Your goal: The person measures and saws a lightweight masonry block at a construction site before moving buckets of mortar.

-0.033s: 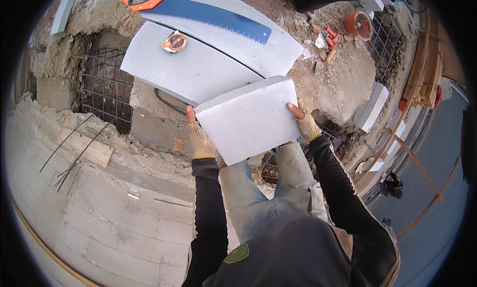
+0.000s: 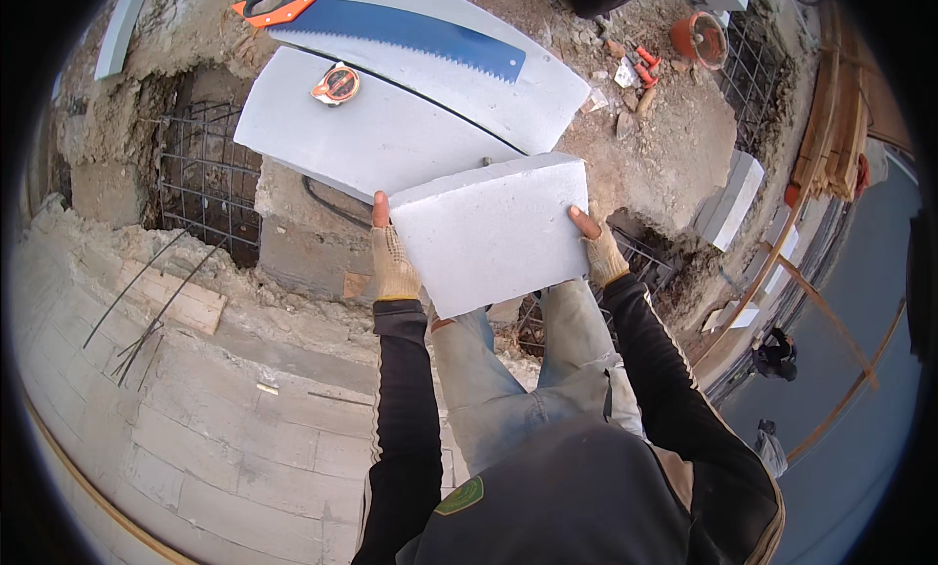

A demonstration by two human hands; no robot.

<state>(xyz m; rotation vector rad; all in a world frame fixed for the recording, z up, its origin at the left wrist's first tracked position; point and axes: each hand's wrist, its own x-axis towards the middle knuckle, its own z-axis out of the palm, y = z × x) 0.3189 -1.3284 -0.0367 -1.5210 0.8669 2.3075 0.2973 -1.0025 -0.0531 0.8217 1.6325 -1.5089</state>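
Observation:
A pale, rectangular block [image 2: 489, 235] is held over my legs, its upper edge at the lower edge of two wider pale slabs [image 2: 342, 135]. My left hand [image 2: 391, 257] grips its left end, fingers closed round it. My right hand [image 2: 601, 242] holds the right end, thumb on its face. Both wear fingerless knit gloves. On the slabs lie a handsaw [image 2: 391, 35] with blue blade and orange handle, and a tape measure [image 2: 335, 84].
Steel rebar grids [image 2: 210, 174] sit in dug pits. Broken concrete, red-handled tools [image 2: 645, 71] and an orange bucket [image 2: 700, 40] lie upper right. Timber planks [image 2: 831, 135] run along the right, where a crouched person [image 2: 774, 355] appears. A blockwork surface [image 2: 166, 418] is lower left.
The block's left end has risen a little in the view with my left hand, so it is slightly less tilted. The surroundings have shifted slightly in the picture.

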